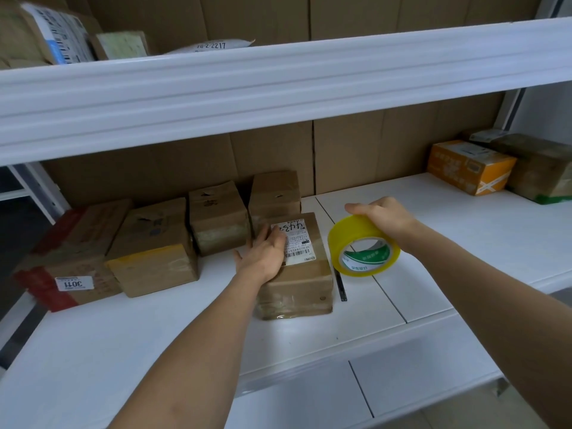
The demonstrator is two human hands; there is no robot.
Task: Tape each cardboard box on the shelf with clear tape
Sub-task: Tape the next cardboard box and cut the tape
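Note:
A small cardboard box (305,274) with a white shipping label on top stands on the white shelf (448,243), near its middle. My left hand (263,255) lies flat on the box's top left part, fingers straight over the label's edge. My right hand (382,216) grips a yellow-tinted tape roll (362,247) from above, holding it in the air just right of the box. Several other cardboard boxes stand in a row to the left and behind: one with red tape (66,258), one with a yellow edge (153,246), and two smaller ones (216,216).
An orange box (469,165) and a dark brown box (540,165) stand at the shelf's far right. A thin black strip (340,286) lies on the shelf beside the labelled box. The upper shelf (278,85) overhangs, carrying more parcels. Cardboard sheets line the back.

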